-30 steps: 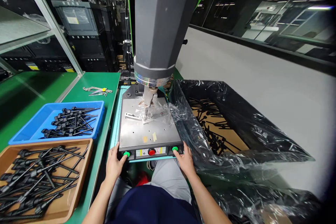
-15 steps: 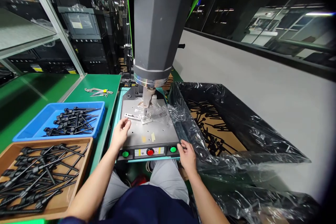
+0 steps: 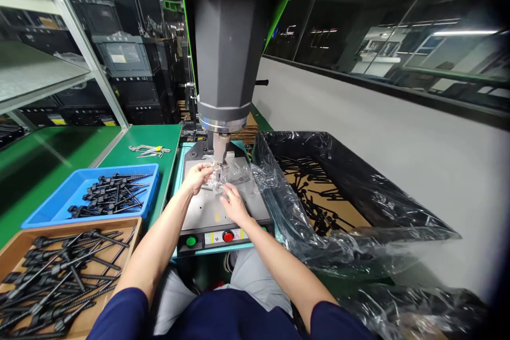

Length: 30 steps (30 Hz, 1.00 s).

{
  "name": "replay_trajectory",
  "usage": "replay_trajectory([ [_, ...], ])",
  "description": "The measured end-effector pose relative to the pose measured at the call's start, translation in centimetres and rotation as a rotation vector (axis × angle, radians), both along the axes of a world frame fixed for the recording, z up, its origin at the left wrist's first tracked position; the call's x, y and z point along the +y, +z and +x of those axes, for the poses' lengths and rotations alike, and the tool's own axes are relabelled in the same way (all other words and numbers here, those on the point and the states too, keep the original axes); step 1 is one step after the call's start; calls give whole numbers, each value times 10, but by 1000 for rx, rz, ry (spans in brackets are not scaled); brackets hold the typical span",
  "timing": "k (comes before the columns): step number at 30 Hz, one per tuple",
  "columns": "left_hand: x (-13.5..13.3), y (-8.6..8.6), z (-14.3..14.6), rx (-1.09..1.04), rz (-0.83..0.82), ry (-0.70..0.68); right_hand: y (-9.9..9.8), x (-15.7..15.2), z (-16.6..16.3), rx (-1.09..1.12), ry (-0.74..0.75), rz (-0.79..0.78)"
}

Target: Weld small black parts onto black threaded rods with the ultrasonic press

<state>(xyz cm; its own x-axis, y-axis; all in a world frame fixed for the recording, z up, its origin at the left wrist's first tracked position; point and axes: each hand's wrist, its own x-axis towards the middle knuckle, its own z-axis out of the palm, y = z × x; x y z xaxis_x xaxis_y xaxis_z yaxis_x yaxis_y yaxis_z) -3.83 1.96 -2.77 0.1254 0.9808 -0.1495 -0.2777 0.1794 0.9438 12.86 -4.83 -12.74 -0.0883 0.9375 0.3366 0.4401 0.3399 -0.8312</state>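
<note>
My left hand is beside the lower tip of the press head, its thumb and fingers pinched together. What they hold, if anything, is too small to make out. Over the metal base plate, my right hand has its thumb and fingers apart, close to the fixture under the tip. Clear plastic film lies crumpled around that fixture and hides part of it. On the machine's front panel are a red button and a green button; my right forearm partly covers another green one.
On the left, a blue tray and a brown tray hold black ribbed rods with thick heads. Tools lie on the green table. At right stands a plastic-lined bin with black rods on cardboard.
My left hand has moved forward to the tip of the press head. My right hand has left the right green button and come in over the base plate. The view has shifted slightly.
</note>
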Motion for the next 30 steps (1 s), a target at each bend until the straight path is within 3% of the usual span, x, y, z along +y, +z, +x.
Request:
replay_trajectory([
  [3,-2,3,3,-31,27,5,12,25,-3,-74,-161,138],
  [6,-2,7,7,-103,43,24,32,49,-2,-125,-228,236],
  [12,2,15,11,-169,37,53,78,89,0,-290,-123,95],
  [15,3,18,11,-184,23,80,91,97,0,-323,-80,33],
  [17,4,19,10,-193,22,115,96,97,1,-304,-68,72],
  [20,5,19,10,-202,20,152,99,88,6,-229,-63,157],
  [23,1,16,10,-186,9,169,94,63,12,-108,-51,73],
  [27,-9,1,7,-88,11,211,79,7,18,117,202,-151],
  [30,-22,-15,-1,46,-27,247,77,-31,19,213,295,-160],
])
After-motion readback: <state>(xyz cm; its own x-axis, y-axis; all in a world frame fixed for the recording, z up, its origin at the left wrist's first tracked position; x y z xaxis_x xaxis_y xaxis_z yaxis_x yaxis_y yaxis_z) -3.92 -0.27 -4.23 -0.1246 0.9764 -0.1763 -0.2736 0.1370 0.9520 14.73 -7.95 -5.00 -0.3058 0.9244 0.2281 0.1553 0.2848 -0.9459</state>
